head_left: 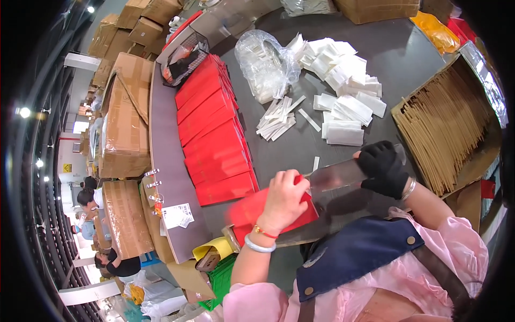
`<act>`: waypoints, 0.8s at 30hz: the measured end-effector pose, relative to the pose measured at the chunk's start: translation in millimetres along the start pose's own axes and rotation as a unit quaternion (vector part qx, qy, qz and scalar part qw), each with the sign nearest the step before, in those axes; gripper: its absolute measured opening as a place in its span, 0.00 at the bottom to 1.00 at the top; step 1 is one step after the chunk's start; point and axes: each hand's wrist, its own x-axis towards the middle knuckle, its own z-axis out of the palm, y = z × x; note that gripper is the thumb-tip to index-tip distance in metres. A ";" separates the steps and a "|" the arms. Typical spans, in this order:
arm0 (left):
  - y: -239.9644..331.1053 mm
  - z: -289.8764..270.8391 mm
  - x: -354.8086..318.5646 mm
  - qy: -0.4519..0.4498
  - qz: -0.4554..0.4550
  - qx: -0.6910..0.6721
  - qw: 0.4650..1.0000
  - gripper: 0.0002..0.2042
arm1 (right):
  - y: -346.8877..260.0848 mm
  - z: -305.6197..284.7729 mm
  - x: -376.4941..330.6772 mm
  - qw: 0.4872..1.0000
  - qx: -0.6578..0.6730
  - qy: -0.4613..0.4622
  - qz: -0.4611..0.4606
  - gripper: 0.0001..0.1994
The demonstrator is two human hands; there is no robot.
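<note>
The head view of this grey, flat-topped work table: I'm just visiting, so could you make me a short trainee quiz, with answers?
1. Which hand wears the black fabric glove: left or right?
2. True or false: the overlapping row of flat, rectangular red pieces lies to the left of the loose pile of small, flat white packets.
3. Short answer: what does the bare, ungloved hand hold?

Key:
1. The right hand.
2. True.
3. A flat red piece with straight edges, seemingly card or paper.
</note>
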 end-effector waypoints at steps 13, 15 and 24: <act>-49.1 -11.0 -3.4 0.141 0.025 0.000 0.990 0.14 | -0.5 -19.1 -6.2 0.998 -0.029 0.028 0.049 0.31; -76.6 8.5 -21.9 0.148 -0.046 0.040 0.987 0.16 | -5.1 -16.1 -7.9 0.998 -0.029 0.018 0.047 0.31; 13.3 113.5 -51.1 0.198 -0.332 -0.072 0.919 0.40 | -15.1 5.0 -10.5 0.996 -0.025 -0.076 0.036 0.32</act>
